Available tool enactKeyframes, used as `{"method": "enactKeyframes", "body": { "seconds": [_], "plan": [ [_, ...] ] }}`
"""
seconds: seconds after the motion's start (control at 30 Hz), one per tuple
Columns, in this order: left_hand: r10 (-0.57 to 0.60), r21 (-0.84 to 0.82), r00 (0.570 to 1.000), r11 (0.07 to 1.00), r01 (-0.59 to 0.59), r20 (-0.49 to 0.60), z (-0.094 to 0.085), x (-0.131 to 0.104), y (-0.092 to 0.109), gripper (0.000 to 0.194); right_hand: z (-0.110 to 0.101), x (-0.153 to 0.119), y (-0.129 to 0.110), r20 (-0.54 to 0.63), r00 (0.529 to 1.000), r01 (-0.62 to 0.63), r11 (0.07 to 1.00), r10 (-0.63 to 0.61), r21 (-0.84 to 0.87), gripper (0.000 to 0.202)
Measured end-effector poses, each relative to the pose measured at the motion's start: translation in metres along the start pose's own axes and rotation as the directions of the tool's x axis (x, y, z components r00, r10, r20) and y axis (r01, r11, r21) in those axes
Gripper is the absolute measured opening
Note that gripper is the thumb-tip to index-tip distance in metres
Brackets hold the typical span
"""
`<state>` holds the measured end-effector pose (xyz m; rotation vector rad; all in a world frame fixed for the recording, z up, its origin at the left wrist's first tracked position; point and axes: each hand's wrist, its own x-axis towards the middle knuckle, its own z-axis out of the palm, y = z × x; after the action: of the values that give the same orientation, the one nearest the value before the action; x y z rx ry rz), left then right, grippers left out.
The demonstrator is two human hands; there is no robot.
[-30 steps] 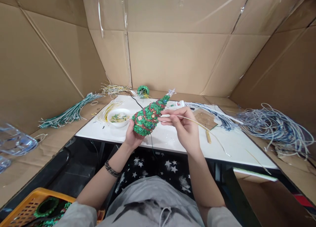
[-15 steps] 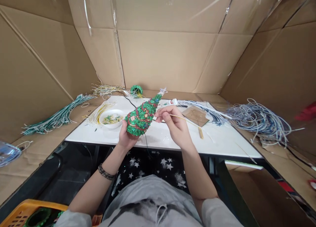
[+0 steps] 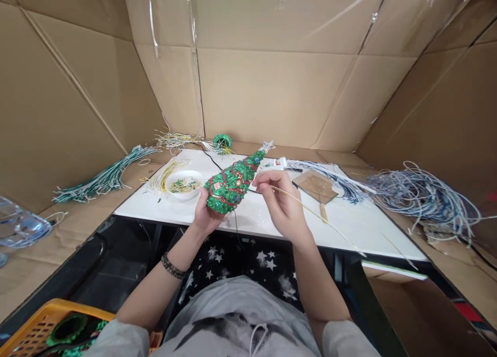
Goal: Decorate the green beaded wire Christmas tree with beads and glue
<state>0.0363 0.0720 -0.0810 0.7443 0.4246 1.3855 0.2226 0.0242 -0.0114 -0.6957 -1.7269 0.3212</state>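
A glittery green tree (image 3: 229,186) with red garlands and a clear star (image 3: 267,146) at its tip leans up to the right. Its base rests in my left hand (image 3: 207,214), the thumb on its near left side. Just right of the tree, my right hand (image 3: 282,204) pinches a thin pale yellow strand (image 3: 318,217) between thumb and fingers. The strand trails down to the right over the white board. Between the right fingertips and the tree there is a small gap.
On the white board (image 3: 256,225) are a white bowl (image 3: 182,194) of cut wires, a brown square plate (image 3: 312,186) and a white tube (image 3: 277,163). Wire bundles (image 3: 104,175) (image 3: 425,196) lie at both sides. An orange basket (image 3: 42,320) sits lower left.
The view has shifted, so most things appear further right. My right hand still pinches the strand, whose free end now reaches further down and right. My left hand keeps hold of the tree.
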Motion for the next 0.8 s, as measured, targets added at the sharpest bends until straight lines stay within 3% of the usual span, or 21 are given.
{"method": "enactKeyframes", "body": {
  "seconds": [0.17, 0.27, 0.43, 0.63, 0.8],
  "plan": [
    [0.006, 0.002, 1.000, 1.000, -0.006, -0.007, 0.002, 0.000, 0.001, 0.058, 0.004, 0.004, 0.007, -0.072, 0.988, 0.121, 0.980, -0.134, -0.160, 0.012],
    [0.010, 0.000, 1.000, 1.000, -0.010, -0.015, 0.002, 0.000, 0.000, 0.057, 0.006, 0.004, 0.009, -0.133, 0.977, 0.129, 0.958, -0.167, -0.255, 0.010],
    [-0.005, -0.023, 1.000, 1.000, 0.005, -0.020, 0.001, 0.000, 0.001, 0.055, 0.005, 0.000, 0.007, -0.152, 0.982, 0.076, 0.970, -0.113, -0.229, 0.010],
    [-0.016, -0.031, 1.000, 0.999, 0.015, -0.018, 0.000, -0.001, 0.001, 0.057, 0.007, 0.005, 0.005, -0.171, 0.952, 0.178, 0.916, -0.252, -0.358, 0.010],
    [-0.023, -0.036, 0.999, 0.999, 0.022, -0.033, 0.001, -0.001, 0.000, 0.056, 0.016, 0.002, 0.011, -0.204, 0.933, 0.197, 0.895, -0.297, -0.401, 0.014]
  ]
}}
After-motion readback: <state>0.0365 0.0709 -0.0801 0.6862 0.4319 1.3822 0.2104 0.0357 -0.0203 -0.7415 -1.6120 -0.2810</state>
